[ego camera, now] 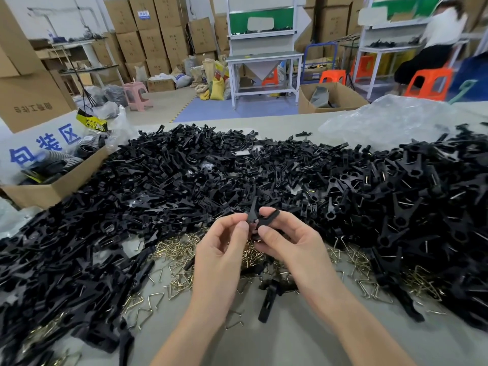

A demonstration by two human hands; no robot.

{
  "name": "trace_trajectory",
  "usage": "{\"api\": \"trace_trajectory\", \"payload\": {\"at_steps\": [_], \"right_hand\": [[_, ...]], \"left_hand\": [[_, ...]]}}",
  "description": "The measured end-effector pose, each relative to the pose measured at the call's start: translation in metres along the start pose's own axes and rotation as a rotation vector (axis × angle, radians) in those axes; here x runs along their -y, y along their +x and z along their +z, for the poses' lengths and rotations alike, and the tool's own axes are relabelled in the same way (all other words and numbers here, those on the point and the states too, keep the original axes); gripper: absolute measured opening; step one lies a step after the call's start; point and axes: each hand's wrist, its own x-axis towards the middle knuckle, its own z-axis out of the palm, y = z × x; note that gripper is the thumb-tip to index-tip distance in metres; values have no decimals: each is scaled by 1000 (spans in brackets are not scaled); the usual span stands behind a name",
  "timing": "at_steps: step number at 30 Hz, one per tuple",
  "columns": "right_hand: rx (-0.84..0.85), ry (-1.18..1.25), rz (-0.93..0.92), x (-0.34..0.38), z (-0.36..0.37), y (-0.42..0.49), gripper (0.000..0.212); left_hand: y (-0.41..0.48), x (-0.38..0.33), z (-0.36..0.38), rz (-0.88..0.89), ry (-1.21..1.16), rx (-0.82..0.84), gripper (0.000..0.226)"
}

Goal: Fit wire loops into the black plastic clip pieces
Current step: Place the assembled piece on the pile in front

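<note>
The job looks far from finished. A wide left heap (92, 220) of bare black pieces covers the tabletop (290, 339), and loose brass wire loops (182, 257) lie scattered near the person. In the right heap (409, 207) many pieces show glints of wire, so those seem already fitted. Both hands work above the loops. The left hand (220, 249) and right hand (286, 241) each pinch the raised clip pieces (261, 216) between thumb and curled fingertips. Whether a loop already sits inside cannot be told.
</note>
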Motion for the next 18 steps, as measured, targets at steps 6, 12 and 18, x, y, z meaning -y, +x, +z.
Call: {"api": "trace_trajectory", "payload": {"at_steps": [6,12,18], "right_hand": [[-15,-42,-23,1,-1,1,28],[-20,-65,-33,-1,-4,4,32],[52,-175,-49,0,-3,2,26]], "left_hand": [[-2,-1,1,25,62,58,22],[-3,2,2,116,217,68,22],[-3,2,-3,125,263,116,30]]}}
